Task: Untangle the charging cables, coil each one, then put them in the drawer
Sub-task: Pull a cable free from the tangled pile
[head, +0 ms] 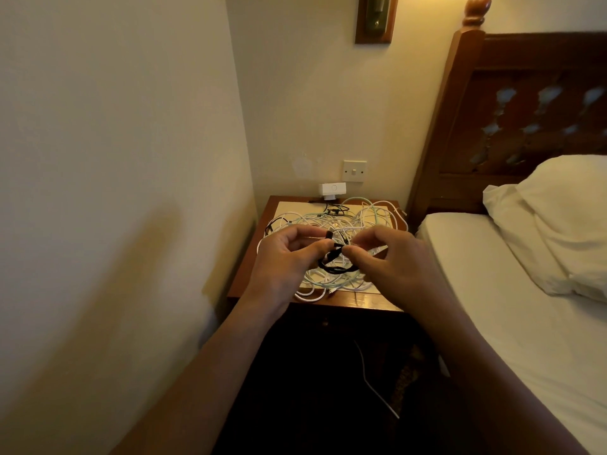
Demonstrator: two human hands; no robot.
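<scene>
Both forearms reach in from below, left hand (282,257) and right hand (397,267) meeting above the surface (361,305). Both sets of fingers (312,249) pinch a black cable (330,266) looped between them. Beneath it sprawl tangled white and green cables (368,218). The bed (525,339) sits just right.

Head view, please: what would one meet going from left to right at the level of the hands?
The wall → left hand → black cable → right hand → mattress → pillow.
</scene>
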